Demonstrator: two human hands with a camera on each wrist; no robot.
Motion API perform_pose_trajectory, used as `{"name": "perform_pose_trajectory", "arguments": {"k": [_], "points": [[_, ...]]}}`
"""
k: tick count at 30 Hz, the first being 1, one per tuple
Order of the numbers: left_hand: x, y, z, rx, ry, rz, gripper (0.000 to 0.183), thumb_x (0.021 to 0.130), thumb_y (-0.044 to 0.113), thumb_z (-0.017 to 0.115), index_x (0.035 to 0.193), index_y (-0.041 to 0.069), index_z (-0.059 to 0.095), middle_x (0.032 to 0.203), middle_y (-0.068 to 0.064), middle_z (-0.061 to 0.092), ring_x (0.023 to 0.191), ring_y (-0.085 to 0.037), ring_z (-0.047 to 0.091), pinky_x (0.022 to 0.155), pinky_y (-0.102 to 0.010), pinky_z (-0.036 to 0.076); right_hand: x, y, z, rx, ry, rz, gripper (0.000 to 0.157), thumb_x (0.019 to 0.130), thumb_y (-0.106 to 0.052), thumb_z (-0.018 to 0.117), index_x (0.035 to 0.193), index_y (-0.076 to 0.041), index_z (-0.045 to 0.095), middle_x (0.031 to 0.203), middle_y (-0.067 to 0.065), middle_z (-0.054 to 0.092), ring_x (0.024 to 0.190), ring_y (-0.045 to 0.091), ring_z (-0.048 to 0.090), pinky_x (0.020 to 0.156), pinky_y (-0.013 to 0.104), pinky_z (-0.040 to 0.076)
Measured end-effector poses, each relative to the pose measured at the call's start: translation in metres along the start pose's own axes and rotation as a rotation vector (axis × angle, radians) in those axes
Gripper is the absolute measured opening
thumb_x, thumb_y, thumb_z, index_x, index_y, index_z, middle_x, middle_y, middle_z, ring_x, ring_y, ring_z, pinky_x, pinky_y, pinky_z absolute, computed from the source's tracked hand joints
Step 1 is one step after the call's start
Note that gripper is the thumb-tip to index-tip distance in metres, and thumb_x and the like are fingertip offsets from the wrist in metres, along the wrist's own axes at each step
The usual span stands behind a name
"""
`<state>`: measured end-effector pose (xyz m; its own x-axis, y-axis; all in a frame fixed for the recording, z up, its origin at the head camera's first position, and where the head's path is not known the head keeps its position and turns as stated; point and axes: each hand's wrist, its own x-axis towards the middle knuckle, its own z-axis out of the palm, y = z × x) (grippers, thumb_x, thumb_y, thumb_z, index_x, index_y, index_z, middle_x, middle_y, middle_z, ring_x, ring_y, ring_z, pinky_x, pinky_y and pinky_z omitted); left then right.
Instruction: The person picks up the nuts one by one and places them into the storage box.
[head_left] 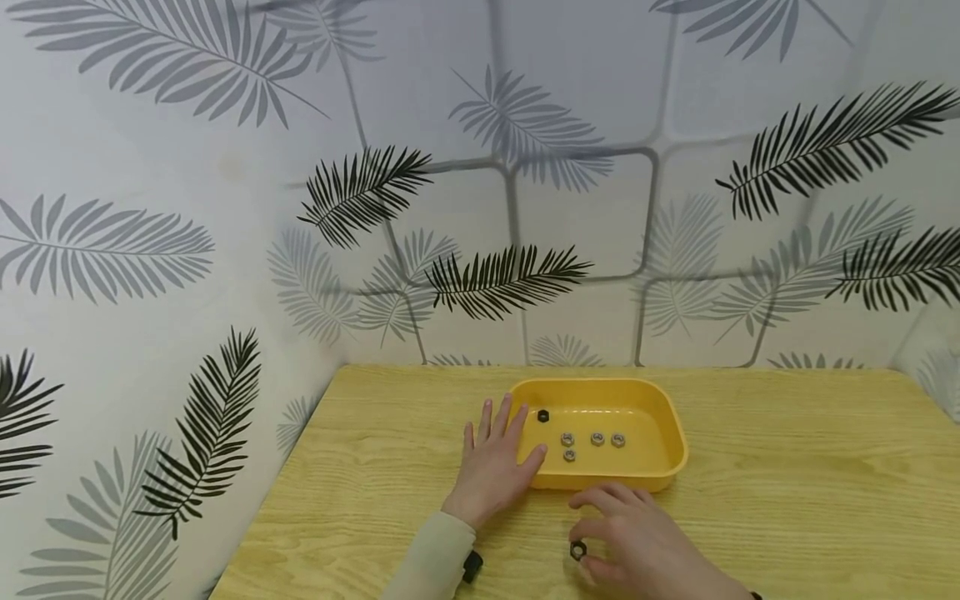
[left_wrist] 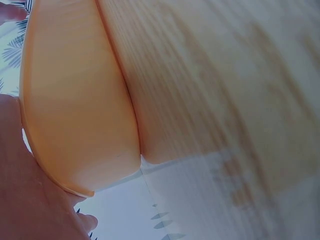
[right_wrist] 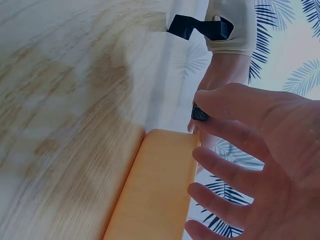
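Between thumb and index finger, my right hand pinches a black nut just in front of the yellow tray. The right wrist view shows the same black nut at the fingertips, the other fingers spread apart. My left hand rests on the tray's left rim with its fingers straight. Inside the tray, a black nut lies near the back left corner. Several silver nuts, one of them a silver nut, lie around the tray's middle.
The tray stands on a wood-grained table near its back edge. Behind it rises a wall with a leaf pattern. A black device sits at the left wrist, by the sleeve.
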<state>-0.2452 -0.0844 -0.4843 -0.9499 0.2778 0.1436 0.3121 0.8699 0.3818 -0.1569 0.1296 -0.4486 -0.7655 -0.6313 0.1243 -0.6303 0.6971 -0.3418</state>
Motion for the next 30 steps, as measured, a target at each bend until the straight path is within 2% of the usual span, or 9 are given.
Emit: {"name": "perform_pose_trajectory", "arguments": {"k": [14,23,30], "points": [[0.001,-0.001,0.001,0.001,-0.002,-0.001,0.07,0.1,0.058,0.04,0.157,0.021,0.029,0.165,-0.002,0.009,0.15,-0.029,-0.002,0.114,-0.062,0.006,-0.004,0.0,-0.007,-0.055,0.185,-0.079,0.018,0.077,-0.026,0.083,0.091,-0.031,0.075,0.121,-0.003,0.061,0.112,0.024,0.054,0.088,0.055,0.046],[0.001,0.0,0.001,0.001,0.005,0.006,0.069,0.1,0.057,0.04,0.157,0.02,0.03,0.164,-0.004,0.01,0.15,-0.031,0.0,0.113,-0.063,0.008,-0.005,0.003,-0.014,-0.1,0.236,-0.054,0.024,0.074,-0.026,0.086,0.095,-0.032,0.075,0.122,-0.005,0.06,0.111,0.023,0.053,0.086,0.053,0.047],[0.0,0.0,0.001,0.004,-0.005,0.0,0.069,0.1,0.057,0.04,0.157,0.02,0.028,0.165,-0.003,0.008,0.15,-0.03,-0.002,0.114,-0.062,0.007,-0.004,0.008,-0.02,-0.124,0.295,-0.048,0.022,0.074,-0.027,0.086,0.094,-0.029,0.076,0.122,-0.004,0.061,0.114,0.023,0.053,0.091,0.052,0.047]]}}
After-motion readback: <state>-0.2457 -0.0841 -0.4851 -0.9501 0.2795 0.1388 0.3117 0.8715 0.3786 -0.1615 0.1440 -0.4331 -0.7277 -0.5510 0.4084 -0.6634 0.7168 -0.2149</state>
